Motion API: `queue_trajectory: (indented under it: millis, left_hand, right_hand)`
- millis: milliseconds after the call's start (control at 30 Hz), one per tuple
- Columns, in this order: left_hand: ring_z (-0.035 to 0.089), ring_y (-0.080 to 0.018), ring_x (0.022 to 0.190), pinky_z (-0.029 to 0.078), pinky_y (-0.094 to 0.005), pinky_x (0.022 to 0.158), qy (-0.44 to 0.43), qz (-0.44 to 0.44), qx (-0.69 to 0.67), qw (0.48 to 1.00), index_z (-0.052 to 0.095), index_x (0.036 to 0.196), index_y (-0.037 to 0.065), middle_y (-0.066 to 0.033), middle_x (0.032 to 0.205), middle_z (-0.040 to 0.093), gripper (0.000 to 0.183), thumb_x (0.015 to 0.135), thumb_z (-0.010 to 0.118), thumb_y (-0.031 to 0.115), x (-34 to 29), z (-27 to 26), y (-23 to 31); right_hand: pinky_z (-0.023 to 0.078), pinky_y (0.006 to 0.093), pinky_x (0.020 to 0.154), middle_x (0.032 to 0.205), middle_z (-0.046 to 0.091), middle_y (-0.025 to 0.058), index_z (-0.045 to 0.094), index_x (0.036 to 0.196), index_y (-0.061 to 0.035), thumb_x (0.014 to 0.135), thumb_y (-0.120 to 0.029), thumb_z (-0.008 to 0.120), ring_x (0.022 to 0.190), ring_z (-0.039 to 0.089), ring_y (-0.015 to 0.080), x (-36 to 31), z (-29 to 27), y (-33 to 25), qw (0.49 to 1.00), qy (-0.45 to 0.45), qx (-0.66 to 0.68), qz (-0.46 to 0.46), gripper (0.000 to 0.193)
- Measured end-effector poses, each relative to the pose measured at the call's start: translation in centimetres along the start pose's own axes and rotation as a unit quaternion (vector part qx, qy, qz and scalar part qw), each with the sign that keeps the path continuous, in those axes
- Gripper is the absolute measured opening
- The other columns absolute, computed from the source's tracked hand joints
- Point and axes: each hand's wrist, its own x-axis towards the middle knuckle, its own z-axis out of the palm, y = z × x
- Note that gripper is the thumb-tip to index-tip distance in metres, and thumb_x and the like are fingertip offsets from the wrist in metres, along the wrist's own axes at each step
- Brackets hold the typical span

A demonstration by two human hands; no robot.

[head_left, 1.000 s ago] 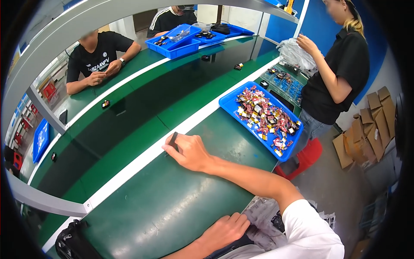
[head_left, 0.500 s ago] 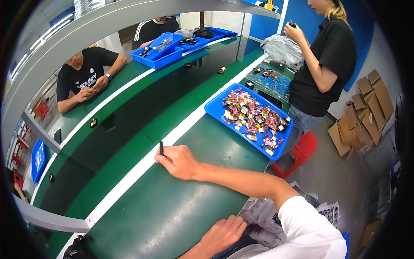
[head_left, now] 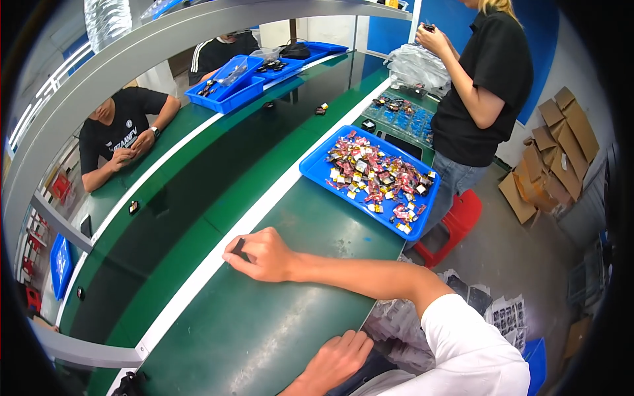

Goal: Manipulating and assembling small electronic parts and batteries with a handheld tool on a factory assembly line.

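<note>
My right hand [head_left: 263,256] reaches across the green worktop, its thumb and fingers pinching a small flat black piece [head_left: 238,247]. The piece tilts and partly hides behind the fingers. The fingertips are over the white strip [head_left: 191,290] along the belt. Nearer to me, my left hand [head_left: 340,356] rests at the table edge with its fingers curled in, and nothing shows in it. Beyond my right forearm lies a blue tray [head_left: 317,178] heaped with small parts in silver, yellow, red and black.
A green conveyor belt [head_left: 238,178] carries several small dark parts. A grey frame [head_left: 86,72] arches over it. Blue bins [head_left: 224,102] stand across the belt, where two people sit. Another person [head_left: 485,86] stands at the right by a red stool [head_left: 459,228]. Folded cardboard [head_left: 555,158] leans against the wall.
The black piece has gone from upright to tilted in my right hand. The whole view has shifted slightly; my left hand keeps its place at the table edge.
</note>
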Motion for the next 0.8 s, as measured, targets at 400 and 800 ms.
queue_trajectory:
  millis: [400, 800]
  left_hand:
    - [0.057, -0.0109, 0.075, 0.044, -0.0244, 0.057, -0.018, -0.007, 0.031, 0.999, 0.054, 0.081, 0.013, 0.0007, 0.080, 0.048, 0.010, 0.079, 0.064, 0.015, -0.2, 0.2, 0.3]
    - [0.057, -0.0129, 0.077, 0.044, -0.0261, 0.059, 0.004, -0.005, 0.003, 1.000, 0.055, 0.083, 0.011, 0.0001, 0.082, 0.048, 0.013, 0.082, 0.067, 0.016, -0.5, 0.7, 0.3]
  right_hand:
    - [0.050, 0.0340, 0.051, 0.068, 0.073, 0.0106, 0.076, 0.087, -0.0034, 0.096, -0.016, 0.072, 0.053, 0.068, 0.0233, 0.6, -0.4, -0.4, 0.999, -0.001, -0.040, 0.031, 0.016]
    - [0.048, 0.0296, 0.051, 0.058, 0.065, 0.0073, 0.077, 0.090, 0.0019, 0.105, -0.023, 0.064, 0.052, 0.066, 0.0140, 0.6, -0.8, 1.5, 0.962, -0.168, -0.107, 0.187, 0.032]
